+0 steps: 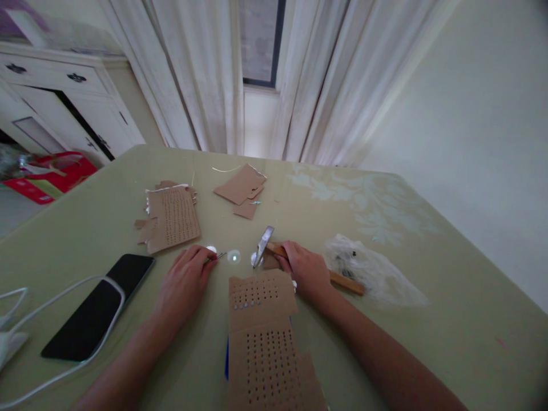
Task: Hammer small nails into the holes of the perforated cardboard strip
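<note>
The hammer (299, 262) lies low over the table (385, 354), its wooden handle running from the right hand out to the right and slightly toward the person, its metal head (262, 246) at the left end, tipped down so the bright face sits just above a small shiny disc (255, 260). The right hand (305, 273) is curled tight around the handle close to the head, fingers wrapped over the wood. The left hand (186, 282) rests palm down, its fingers drawn together and pinching a thin metal nail (219, 256) that points to the right, toward the hammer head. Two more small round shiny pieces (233, 257) lie between the hands.

Just in front of the hands a strip of brown cardboard (265, 337), punched with neat rows of small holes, runs lengthwise toward the person. A second perforated cardboard piece (173, 218) lies beyond the left hand, and torn plain cardboard scraps (242, 185) lie farther back. A crumpled clear plastic bag (372, 271) sits right of the hammer handle. A black smartphone (100, 308) lies flat at the left, with a white cable (64, 285) looped across it. The table has a smooth olive-green cover.
</note>
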The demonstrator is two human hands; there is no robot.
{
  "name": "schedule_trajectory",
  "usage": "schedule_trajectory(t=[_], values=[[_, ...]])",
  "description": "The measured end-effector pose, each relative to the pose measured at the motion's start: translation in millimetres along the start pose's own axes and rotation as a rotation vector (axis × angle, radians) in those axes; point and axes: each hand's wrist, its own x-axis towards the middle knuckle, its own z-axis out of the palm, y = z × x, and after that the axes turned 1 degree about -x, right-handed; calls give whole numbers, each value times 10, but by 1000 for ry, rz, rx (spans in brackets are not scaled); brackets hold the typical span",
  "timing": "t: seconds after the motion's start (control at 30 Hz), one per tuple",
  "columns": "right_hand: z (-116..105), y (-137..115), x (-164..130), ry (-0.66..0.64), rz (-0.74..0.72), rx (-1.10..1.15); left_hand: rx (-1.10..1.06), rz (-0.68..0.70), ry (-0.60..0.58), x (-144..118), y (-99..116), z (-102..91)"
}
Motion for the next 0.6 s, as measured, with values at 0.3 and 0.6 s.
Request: schedule_trajectory(t=[0.3,0.6], values=[[-10,-3,-8,-6,-10,0,-8,28,-2,10,-23,27],[-7,0,-1,-13,-10,-8,-15,12,-3,8,-3,26]])
